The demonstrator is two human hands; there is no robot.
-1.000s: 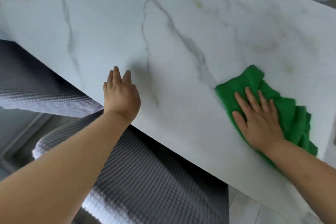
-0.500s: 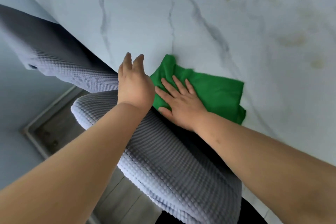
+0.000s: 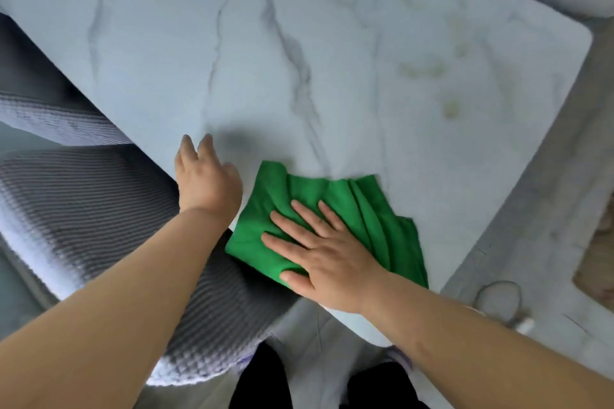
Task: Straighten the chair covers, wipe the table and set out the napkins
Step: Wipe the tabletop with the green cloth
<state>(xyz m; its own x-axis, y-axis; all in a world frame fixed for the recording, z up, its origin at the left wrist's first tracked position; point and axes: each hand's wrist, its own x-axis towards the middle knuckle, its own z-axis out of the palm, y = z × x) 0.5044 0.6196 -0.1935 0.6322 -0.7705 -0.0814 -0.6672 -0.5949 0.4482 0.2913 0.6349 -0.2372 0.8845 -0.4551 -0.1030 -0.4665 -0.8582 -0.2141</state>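
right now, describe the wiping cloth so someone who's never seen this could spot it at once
Start at the white marble-look table filling the view and come to its near edge. There, a crumpled cloth lies under the flat right hand, right of the left hand. It is the only bright green thing, against pale stone and grey chair covers.

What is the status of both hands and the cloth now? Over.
Left hand flat on table edge, holding nothing. Right hand flat, pressing green cloth on table's near edge. Yellowish marks on table beyond cloth.
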